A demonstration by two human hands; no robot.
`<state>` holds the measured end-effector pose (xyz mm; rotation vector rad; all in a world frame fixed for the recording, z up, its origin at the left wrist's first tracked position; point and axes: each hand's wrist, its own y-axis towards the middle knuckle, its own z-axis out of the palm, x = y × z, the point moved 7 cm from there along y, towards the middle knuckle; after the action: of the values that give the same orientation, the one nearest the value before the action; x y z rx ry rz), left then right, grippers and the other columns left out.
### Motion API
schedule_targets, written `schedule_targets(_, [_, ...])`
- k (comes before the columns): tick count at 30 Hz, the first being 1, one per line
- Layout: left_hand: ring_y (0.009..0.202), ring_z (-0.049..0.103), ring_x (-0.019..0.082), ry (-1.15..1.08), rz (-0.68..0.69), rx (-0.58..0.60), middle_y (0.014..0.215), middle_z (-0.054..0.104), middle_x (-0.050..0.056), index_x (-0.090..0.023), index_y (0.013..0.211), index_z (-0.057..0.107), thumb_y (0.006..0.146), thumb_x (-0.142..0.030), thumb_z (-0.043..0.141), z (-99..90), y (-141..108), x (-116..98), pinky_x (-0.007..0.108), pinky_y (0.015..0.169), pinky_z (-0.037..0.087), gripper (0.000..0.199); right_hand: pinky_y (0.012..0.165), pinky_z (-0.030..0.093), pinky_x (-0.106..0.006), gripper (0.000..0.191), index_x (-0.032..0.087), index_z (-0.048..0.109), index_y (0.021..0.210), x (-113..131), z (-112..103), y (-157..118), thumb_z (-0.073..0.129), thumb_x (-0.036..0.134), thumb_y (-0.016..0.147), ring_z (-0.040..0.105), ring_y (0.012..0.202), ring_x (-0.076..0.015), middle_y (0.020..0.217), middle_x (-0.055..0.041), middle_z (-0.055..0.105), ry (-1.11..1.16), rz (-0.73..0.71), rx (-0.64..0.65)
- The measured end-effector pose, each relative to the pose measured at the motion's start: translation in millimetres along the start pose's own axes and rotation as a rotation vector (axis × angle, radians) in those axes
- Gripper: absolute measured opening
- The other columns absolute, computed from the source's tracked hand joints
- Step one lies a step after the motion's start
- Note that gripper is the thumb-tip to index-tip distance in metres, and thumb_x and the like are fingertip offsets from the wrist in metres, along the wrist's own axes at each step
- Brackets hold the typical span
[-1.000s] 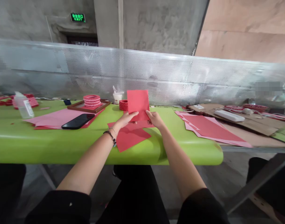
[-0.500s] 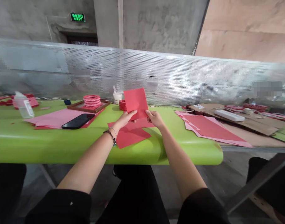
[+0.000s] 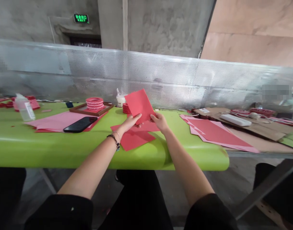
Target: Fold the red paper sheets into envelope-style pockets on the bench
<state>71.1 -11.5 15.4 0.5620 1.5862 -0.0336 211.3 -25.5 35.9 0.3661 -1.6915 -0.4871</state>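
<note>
While both bare forearms reach forward over the table (image 3: 65, 150) with its glossy lime-green cover, here is the piece in play: a rectangular red sheet of paper (image 3: 138, 103), up in the air above the near part of the table and tilted, its top leaning to the left. The left hand (image 3: 130, 124) has its grip closed on the sheet's lower edge, thumb pressed flat across the front; the right hand (image 3: 160, 122) has its grip pinching the lower right corner between thumb and fingers. Right below them, flat red paper pieces (image 3: 137, 140) lie on the green cover, partly overlapping. Over on the left, a black smartphone (image 3: 80, 124) rests on a fanned pile of pink and red sheets (image 3: 55, 120), and behind it a brown wooden frame (image 3: 75, 109) carries a neat stack of pink and red rings (image 3: 95, 104). A clear plastic bottle with a white label (image 3: 25, 109) stands farther left. Just behind the raised sheet come a white cup (image 3: 120, 100) and a deep red ring stack (image 3: 126, 108), partly hidden. Out on the right, more red and pink sheets (image 3: 218, 131) spread beside flat brown paper packaging (image 3: 263, 127), with a white oblong device (image 3: 235, 120) lying on top of it.
</note>
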Motion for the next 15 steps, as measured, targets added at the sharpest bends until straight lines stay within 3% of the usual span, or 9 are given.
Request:
schedule_targets(4, [0.05,0.057,0.013,0.107,-0.063,0.133,0.056,0.061,0.002,-0.014,0.066,0.059,0.077,-0.039,0.059,13.1,-5,3,0.027,0.058,0.046,0.027,0.059,0.042,-0.021,0.014,0.018,0.053,0.074,-13,-29,7,0.052,0.031,0.08,0.051,0.058,-0.0077,0.066,0.0033,0.055,0.114,0.055,-0.247])
schedule_targets(7, [0.068,0.061,0.015,0.192,-0.066,0.156,0.069,0.067,0.003,-0.016,0.07,0.064,0.073,-0.03,0.065,15.1,-5,7,0.026,0.07,0.045,0.014,0.056,0.042,-0.022,0.021,0.016,0.051,0.077,-21,-47,10,0.047,0.034,0.087,0.048,0.055,-0.0066,0.067,0.0036,0.053,0.194,0.104,-0.34])
schedule_targets(11, [0.097,0.058,0.019,0.273,-0.077,0.16,0.098,0.067,0.003,-0.02,0.079,0.068,0.065,-0.021,0.074,13.5,-1,15,0.028,0.087,0.041,0.015,0.052,0.043,-0.023,0.032,0.02,0.047,0.067,-22,-46,12,0.037,0.039,0.09,0.047,0.048,-0.0089,0.054,0.0045,0.047,0.253,0.162,-0.275])
schedule_targets(15, [0.099,0.056,0.02,0.243,-0.047,0.05,0.114,0.056,0.008,-0.017,0.108,0.057,0.086,-0.028,0.054,2.7,1,10,0.04,0.085,0.048,0.025,0.06,0.048,-0.026,0.031,0.022,0.05,0.072,-11,-25,6,0.033,0.041,0.089,0.056,0.062,-0.0127,0.064,0.0006,0.058,0.242,0.18,-0.07])
